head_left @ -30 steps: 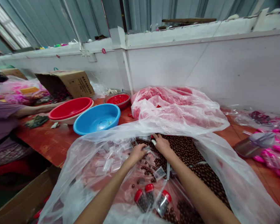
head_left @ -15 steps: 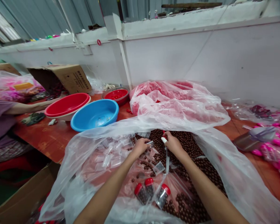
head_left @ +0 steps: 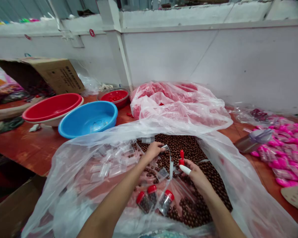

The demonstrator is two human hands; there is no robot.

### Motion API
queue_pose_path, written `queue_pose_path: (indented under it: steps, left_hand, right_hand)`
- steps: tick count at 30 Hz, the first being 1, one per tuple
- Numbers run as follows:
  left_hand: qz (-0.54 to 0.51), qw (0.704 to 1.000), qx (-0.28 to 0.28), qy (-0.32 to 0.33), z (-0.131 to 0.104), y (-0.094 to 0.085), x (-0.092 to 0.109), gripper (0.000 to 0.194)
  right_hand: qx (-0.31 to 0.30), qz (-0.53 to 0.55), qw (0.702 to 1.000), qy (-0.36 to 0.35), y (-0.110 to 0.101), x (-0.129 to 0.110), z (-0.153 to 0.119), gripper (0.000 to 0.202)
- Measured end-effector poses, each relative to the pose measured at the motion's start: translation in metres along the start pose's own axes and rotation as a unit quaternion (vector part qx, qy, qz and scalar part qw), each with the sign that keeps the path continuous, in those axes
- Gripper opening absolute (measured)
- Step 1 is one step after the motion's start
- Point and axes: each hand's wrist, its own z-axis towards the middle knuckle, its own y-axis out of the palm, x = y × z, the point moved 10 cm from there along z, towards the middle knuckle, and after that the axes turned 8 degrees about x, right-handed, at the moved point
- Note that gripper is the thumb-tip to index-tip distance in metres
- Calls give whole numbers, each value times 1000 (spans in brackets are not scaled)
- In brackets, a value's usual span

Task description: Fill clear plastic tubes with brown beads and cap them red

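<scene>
My left hand (head_left: 154, 149) is closed on a small clear plastic jar (head_left: 164, 147) above the brown balls. In my right hand (head_left: 192, 170) is a red plastic cap piece (head_left: 181, 158), sticking up from the fingertips; a white cover sits on one digit. Beneath both hands, small round brown balls (head_left: 213, 178) fill the right part of a clear plastic sheet (head_left: 71, 165). Several empty clear containers (head_left: 121, 160) lie in a heap to the left. Nearer to me lie 3 red-topped jars (head_left: 166, 202) with dark contents.
Left of the sheet stand a blue basin (head_left: 89, 119) and a red basin (head_left: 52, 107), with a cardboard box (head_left: 62, 77) behind. A bag of red pieces (head_left: 173, 100) lies against the wall. At right are a lidded jug (head_left: 253, 140) and pink packets (head_left: 287, 155). A co-worker's arm (head_left: 12, 110) reaches in.
My right hand has moved from the balls toward me, and the red cap piece now shows clearly in it. My left hand stays closed on the clear jar. The view has turned slightly right.
</scene>
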Motion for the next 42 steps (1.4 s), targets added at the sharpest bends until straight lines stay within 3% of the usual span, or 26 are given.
queue_pose_path:
  steps: [7,14,20,27,37,42]
  left_hand:
    - [-55,998,-5,-15,6,9,-7,34]
    - [-142,988,-7,-52,8,11,-18,31]
    - [-259,961,-32,-96,0,13,-17,33]
    - [-399,908,-71,-106,-24,19,5,42]
    - [-519,831,-157,-124,-80,31,46,45]
    - [-550,808,-153,-144,-105,35,57,44]
  right_hand:
    - [13,194,978,73,-9,11,-16,42]
    - [16,209,975,80,-7,8,-21,40]
    - [30,223,971,80,-10,16,-24,40]
    - [57,225,971,50,-18,5,-19,42]
    - [66,212,975,4,-25,-22,-15,38]
    - [77,211,974,-6,-27,-25,-19,39]
